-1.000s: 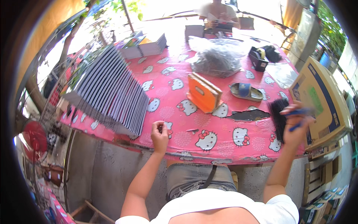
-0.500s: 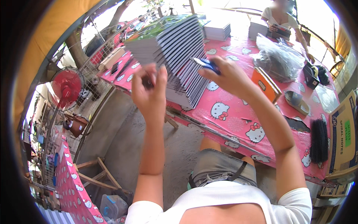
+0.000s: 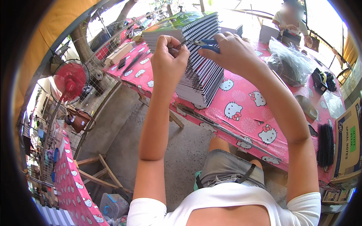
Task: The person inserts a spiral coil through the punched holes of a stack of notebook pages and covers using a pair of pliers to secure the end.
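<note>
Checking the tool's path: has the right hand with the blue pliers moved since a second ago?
Yes. The right hand left the table's right end and now holds the pliers at the notebook stack.

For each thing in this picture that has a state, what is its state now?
left hand: closed in a fist, pinching the wire end at the notebook stack.
right hand: closed around the blue-handled pliers.
blue-handled pliers: held, tips pointing at the left hand.
stack of spiral notebooks: piled on the pink table, leaning.
red fan: standing upright; cannot tell if it runs.
clear plastic bag: lying crumpled on the table.
</note>
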`<state>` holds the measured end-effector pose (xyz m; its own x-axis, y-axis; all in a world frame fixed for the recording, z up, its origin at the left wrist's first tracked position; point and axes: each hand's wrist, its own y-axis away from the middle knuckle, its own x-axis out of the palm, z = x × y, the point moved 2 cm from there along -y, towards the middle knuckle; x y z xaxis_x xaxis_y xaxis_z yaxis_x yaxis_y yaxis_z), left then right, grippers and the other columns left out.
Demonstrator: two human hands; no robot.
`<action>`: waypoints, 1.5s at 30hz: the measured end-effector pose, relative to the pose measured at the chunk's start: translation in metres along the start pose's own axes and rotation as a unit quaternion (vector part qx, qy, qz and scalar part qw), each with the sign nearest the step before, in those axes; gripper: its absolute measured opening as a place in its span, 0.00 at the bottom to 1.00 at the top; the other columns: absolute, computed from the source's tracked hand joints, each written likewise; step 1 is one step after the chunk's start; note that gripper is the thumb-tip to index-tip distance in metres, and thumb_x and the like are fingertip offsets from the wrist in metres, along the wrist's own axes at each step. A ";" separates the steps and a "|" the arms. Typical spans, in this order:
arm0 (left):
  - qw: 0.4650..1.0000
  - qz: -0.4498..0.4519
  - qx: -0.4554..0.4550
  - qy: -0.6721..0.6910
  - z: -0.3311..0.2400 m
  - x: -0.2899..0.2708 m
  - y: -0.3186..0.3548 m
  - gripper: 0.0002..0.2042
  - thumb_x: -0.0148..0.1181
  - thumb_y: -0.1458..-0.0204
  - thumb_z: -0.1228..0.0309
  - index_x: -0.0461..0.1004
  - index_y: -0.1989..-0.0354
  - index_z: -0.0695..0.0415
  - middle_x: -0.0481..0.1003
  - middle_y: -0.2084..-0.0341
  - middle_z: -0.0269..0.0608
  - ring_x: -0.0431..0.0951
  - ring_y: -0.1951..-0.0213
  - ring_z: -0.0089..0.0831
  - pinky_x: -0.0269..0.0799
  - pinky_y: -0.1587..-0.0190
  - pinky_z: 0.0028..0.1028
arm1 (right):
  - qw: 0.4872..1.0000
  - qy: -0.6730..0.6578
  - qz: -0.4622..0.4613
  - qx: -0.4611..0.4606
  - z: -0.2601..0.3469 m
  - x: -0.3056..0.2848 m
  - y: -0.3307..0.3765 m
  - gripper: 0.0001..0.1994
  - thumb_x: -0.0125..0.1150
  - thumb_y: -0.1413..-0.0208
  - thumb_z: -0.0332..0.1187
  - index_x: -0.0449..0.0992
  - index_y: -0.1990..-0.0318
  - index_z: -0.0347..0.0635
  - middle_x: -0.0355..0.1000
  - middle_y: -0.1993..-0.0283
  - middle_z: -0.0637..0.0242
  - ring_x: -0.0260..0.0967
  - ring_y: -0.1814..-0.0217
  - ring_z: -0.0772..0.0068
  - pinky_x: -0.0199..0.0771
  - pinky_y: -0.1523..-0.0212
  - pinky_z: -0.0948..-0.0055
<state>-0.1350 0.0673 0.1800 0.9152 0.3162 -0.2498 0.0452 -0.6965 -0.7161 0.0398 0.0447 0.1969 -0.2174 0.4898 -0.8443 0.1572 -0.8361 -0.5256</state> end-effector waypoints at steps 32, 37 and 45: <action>1.000 -0.023 -0.001 0.008 0.012 0.003 0.005 0.12 0.64 0.53 0.67 0.69 0.71 0.62 0.74 0.80 0.38 0.73 0.76 0.26 0.71 0.70 0.26 | 0.999 -0.022 -0.024 -0.024 0.000 0.009 -0.001 0.33 0.52 0.50 0.65 0.78 0.69 0.36 0.75 0.73 0.53 0.76 0.70 0.54 0.76 0.66 0.60; 0.998 -0.009 -0.057 0.004 0.023 -0.001 0.002 0.12 0.65 0.54 0.67 0.68 0.70 0.61 0.74 0.77 0.39 0.74 0.75 0.26 0.71 0.69 0.26 | 0.997 -0.013 0.074 0.026 0.001 0.011 0.001 0.33 0.52 0.50 0.65 0.79 0.73 0.37 0.75 0.78 0.53 0.76 0.73 0.53 0.76 0.66 0.61; 0.996 0.014 -0.060 0.060 0.025 0.003 0.004 0.17 0.69 0.59 0.66 0.69 0.65 0.61 0.74 0.73 0.39 0.73 0.72 0.25 0.70 0.68 0.27 | 0.998 -0.009 -0.053 -0.037 -0.008 0.026 0.003 0.33 0.52 0.51 0.66 0.78 0.73 0.37 0.75 0.77 0.54 0.76 0.72 0.53 0.76 0.67 0.60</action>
<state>-0.1416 0.0815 0.1600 0.9577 0.2214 -0.1836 0.0600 -0.7782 -0.6252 0.0420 0.0570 0.1723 -0.2538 0.5687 -0.7824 0.2038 -0.7593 -0.6180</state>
